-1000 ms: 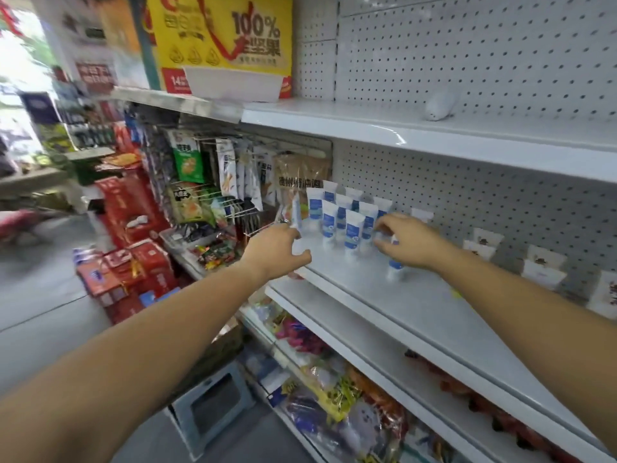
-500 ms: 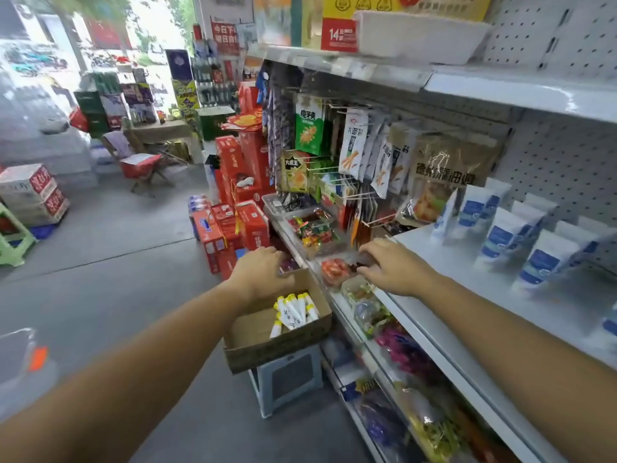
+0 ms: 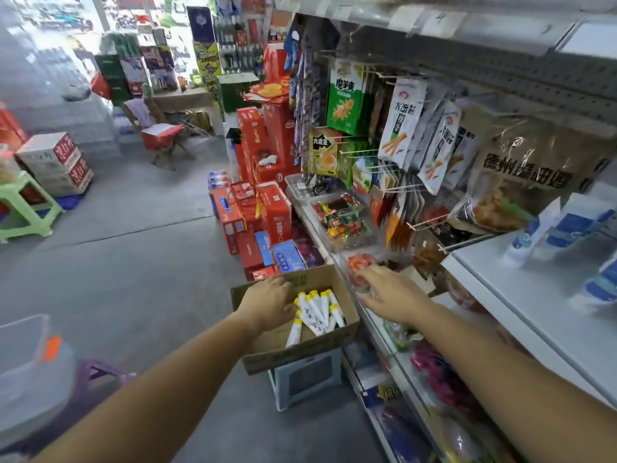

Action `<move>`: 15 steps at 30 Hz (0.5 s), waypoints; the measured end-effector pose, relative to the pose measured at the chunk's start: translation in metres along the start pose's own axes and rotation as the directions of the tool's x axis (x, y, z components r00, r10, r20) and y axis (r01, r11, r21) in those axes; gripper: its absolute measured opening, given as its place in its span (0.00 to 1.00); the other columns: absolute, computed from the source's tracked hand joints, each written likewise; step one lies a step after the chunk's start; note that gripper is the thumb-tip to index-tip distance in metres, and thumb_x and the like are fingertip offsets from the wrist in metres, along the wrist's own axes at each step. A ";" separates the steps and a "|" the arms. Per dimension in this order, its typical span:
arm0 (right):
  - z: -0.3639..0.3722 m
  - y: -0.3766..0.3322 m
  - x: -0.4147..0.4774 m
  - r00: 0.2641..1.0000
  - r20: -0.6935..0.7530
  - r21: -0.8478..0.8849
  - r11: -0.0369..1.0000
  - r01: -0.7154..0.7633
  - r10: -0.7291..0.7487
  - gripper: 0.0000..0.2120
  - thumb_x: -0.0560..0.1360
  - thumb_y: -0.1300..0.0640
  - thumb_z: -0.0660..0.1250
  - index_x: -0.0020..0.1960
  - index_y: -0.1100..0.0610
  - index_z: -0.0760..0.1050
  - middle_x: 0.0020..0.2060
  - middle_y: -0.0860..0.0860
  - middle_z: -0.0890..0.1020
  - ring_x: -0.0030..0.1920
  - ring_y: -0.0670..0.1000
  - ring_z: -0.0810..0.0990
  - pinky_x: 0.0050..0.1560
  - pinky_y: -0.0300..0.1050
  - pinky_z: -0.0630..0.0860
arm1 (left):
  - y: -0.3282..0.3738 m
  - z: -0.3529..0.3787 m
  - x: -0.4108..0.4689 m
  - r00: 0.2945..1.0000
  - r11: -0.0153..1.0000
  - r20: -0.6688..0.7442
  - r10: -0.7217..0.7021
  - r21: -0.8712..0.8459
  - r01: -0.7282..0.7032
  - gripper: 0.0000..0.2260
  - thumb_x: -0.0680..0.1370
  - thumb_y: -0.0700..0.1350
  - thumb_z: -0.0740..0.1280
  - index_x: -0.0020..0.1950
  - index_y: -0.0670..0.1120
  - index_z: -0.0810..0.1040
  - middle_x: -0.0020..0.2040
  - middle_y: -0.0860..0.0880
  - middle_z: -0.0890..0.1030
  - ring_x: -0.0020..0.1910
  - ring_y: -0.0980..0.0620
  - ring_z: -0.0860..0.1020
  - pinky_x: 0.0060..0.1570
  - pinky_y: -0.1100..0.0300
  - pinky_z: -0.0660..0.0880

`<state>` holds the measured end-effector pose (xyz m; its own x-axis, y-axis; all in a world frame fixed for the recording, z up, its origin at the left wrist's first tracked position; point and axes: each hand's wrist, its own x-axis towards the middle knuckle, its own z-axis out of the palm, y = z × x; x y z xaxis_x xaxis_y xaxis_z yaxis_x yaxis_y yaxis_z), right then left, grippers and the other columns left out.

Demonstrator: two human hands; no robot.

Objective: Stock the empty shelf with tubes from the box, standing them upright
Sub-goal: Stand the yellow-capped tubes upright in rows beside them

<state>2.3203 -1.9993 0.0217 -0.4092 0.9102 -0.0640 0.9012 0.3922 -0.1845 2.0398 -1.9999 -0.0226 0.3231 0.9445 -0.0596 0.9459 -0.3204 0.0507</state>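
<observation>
Grey floor beside box, left hand inside

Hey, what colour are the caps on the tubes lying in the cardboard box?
Yellow caps on white tubes, seen best in the head view.

This is a small grocery shop. Snack packets hang in rows on wire hooks from a grey pegboard, and price labels line the front edge of the top shelf. Clear tubs of wrapped sweets sit below the packets. Blue-and-white tubes stand on a white shelf. Red gift boxes are stacked on the concrete floor, with printed cartons piled across the aisle.
</observation>
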 end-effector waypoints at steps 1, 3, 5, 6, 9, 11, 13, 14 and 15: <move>0.004 0.006 0.011 1.000 0.013 0.007 1.000 -0.001 0.001 0.25 0.79 0.44 0.61 0.73 0.52 0.65 0.67 0.51 0.72 0.66 0.53 0.72 0.58 0.49 0.73 | -0.002 0.003 0.008 1.000 1.000 0.000 -0.007 0.001 0.007 0.20 0.76 0.54 0.63 0.65 0.46 0.75 0.64 0.48 0.77 0.63 0.47 0.74 0.56 0.54 0.74; 0.013 0.018 0.035 0.999 0.030 0.020 1.000 0.015 -0.016 0.24 0.79 0.43 0.61 0.72 0.51 0.65 0.66 0.50 0.72 0.66 0.53 0.72 0.60 0.50 0.73 | -0.008 0.011 0.025 1.000 1.000 0.001 -0.023 -0.004 0.023 0.20 0.76 0.54 0.63 0.65 0.46 0.75 0.65 0.48 0.77 0.63 0.48 0.74 0.56 0.54 0.74; 0.023 0.028 0.060 0.998 0.036 0.029 0.999 0.045 -0.046 0.24 0.79 0.44 0.61 0.72 0.51 0.66 0.66 0.50 0.73 0.66 0.52 0.72 0.61 0.50 0.72 | -0.016 0.019 0.042 0.999 0.999 0.002 -0.041 -0.013 0.041 0.21 0.75 0.54 0.64 0.66 0.47 0.75 0.65 0.48 0.77 0.63 0.48 0.75 0.57 0.53 0.75; 0.030 0.032 0.072 0.997 0.040 0.030 0.998 0.062 -0.063 0.24 0.79 0.44 0.61 0.73 0.51 0.66 0.66 0.50 0.72 0.66 0.52 0.72 0.62 0.49 0.72 | -0.021 0.025 0.049 0.998 0.998 0.011 -0.055 -0.012 0.055 0.21 0.75 0.54 0.64 0.66 0.47 0.75 0.65 0.48 0.77 0.62 0.48 0.75 0.57 0.53 0.75; 0.052 0.042 0.101 0.993 0.072 0.040 0.995 0.089 -0.092 0.24 0.80 0.45 0.61 0.73 0.53 0.67 0.66 0.51 0.72 0.66 0.52 0.72 0.60 0.47 0.70 | -0.032 0.047 0.069 0.996 0.997 0.044 -0.081 -0.008 0.082 0.21 0.76 0.54 0.64 0.66 0.47 0.74 0.66 0.47 0.77 0.64 0.48 0.75 0.58 0.54 0.75; 0.069 0.047 0.117 0.989 0.109 0.056 0.994 0.099 -0.104 0.23 0.80 0.46 0.62 0.72 0.53 0.67 0.65 0.51 0.73 0.65 0.53 0.73 0.59 0.47 0.70 | -0.037 0.063 0.080 0.994 0.996 0.059 -0.091 0.010 0.090 0.20 0.76 0.53 0.65 0.66 0.47 0.74 0.66 0.47 0.77 0.64 0.47 0.75 0.59 0.54 0.73; 0.089 0.051 0.132 0.981 0.148 0.078 0.991 0.111 -0.122 0.23 0.79 0.46 0.62 0.71 0.52 0.68 0.64 0.50 0.73 0.64 0.53 0.73 0.60 0.48 0.72 | -0.041 0.080 0.088 0.991 0.995 0.087 -0.101 0.033 0.098 0.19 0.76 0.51 0.65 0.66 0.47 0.74 0.64 0.48 0.77 0.62 0.47 0.75 0.58 0.54 0.73; 0.099 0.052 0.139 0.979 0.160 0.092 0.989 0.116 -0.130 0.23 0.78 0.46 0.63 0.70 0.52 0.69 0.63 0.50 0.74 0.64 0.53 0.74 0.61 0.49 0.72 | -0.044 0.091 0.092 0.989 0.994 0.111 -0.101 0.041 0.097 0.19 0.76 0.50 0.65 0.66 0.47 0.74 0.63 0.48 0.77 0.61 0.47 0.75 0.57 0.54 0.73; 0.110 0.054 0.145 0.976 0.169 0.103 0.988 0.118 -0.134 0.22 0.78 0.46 0.63 0.70 0.52 0.69 0.63 0.50 0.74 0.64 0.53 0.74 0.61 0.49 0.72 | -0.047 0.102 0.096 0.986 0.995 0.137 -0.095 0.044 0.089 0.19 0.76 0.49 0.65 0.66 0.46 0.74 0.62 0.47 0.77 0.61 0.46 0.75 0.56 0.53 0.74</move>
<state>2.2933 -1.8606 -0.1050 -0.5444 0.8137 -0.2038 0.8273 0.4806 -0.2908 2.0293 -1.9014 -0.1320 0.2331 0.9516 -0.2002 0.9713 -0.2377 0.0011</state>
